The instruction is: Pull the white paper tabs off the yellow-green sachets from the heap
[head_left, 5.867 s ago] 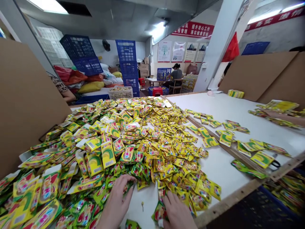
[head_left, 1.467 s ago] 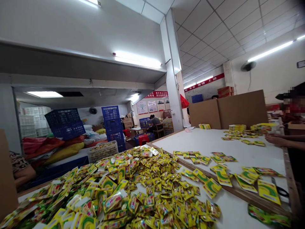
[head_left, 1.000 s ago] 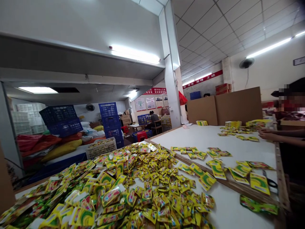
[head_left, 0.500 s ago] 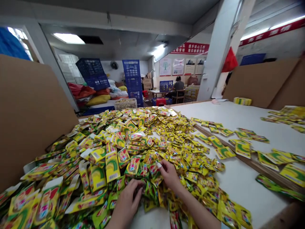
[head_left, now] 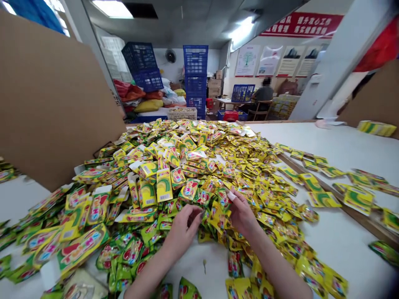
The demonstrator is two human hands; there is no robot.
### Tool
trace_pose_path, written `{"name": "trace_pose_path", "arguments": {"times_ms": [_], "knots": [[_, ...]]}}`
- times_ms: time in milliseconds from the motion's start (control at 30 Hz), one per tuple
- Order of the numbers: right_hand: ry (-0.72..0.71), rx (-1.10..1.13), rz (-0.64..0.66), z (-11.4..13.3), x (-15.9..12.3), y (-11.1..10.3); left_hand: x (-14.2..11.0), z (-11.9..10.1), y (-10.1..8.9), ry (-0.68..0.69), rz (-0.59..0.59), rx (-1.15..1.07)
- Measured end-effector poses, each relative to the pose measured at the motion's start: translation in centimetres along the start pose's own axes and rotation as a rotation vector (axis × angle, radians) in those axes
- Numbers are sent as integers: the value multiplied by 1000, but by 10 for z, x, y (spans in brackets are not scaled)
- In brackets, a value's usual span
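Note:
My left hand (head_left: 183,228) is over the near part of the pile, fingers curled toward the thumb by some green packets; what the fingertips hold, if anything, is hidden. My right hand (head_left: 245,214), a white wrap on one fingertip, pinches a small shiny snack packet (head_left: 224,200) with a red print. Yellow packets (head_left: 218,216) lie between the two hands. Just beyond them rests a small yellow-and-green printed box (head_left: 188,190), among many similar boxes (head_left: 164,185) on the left. Loose yellow packets (head_left: 274,203) spread right of my right hand.
A white table (head_left: 208,257) carries the pile. Cardboard sheets (head_left: 59,95) stand at the left. A wooden strip (head_left: 352,209) crosses the right side, with flat boxes (head_left: 357,197) around it. Stacked blue crates (head_left: 195,79) and a seated person (head_left: 264,93) are in the background.
The view has tilted down and turned left, showing more tabletop in front. My right hand has shifted slightly right, away from the left. More yellow packets show between the hands, where green ones were.

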State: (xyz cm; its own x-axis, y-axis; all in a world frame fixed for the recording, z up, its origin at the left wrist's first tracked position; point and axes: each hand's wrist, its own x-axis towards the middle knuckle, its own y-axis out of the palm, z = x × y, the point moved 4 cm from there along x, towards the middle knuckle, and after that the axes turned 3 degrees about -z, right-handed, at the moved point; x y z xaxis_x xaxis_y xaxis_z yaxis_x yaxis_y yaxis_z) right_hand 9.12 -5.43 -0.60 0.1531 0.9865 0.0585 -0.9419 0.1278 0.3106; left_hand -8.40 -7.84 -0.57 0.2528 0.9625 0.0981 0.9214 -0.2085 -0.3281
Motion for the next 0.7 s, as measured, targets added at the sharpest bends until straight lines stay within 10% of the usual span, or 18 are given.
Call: {"name": "trace_pose_path", "arguments": {"times_ms": [167,700], "knots": [[51,-22,91,0,-13,16,-6,-3,24,-169,191,-399],[-174,-492,180,-9,-25,28,-1,14,13,-227,-152,-708]]}}
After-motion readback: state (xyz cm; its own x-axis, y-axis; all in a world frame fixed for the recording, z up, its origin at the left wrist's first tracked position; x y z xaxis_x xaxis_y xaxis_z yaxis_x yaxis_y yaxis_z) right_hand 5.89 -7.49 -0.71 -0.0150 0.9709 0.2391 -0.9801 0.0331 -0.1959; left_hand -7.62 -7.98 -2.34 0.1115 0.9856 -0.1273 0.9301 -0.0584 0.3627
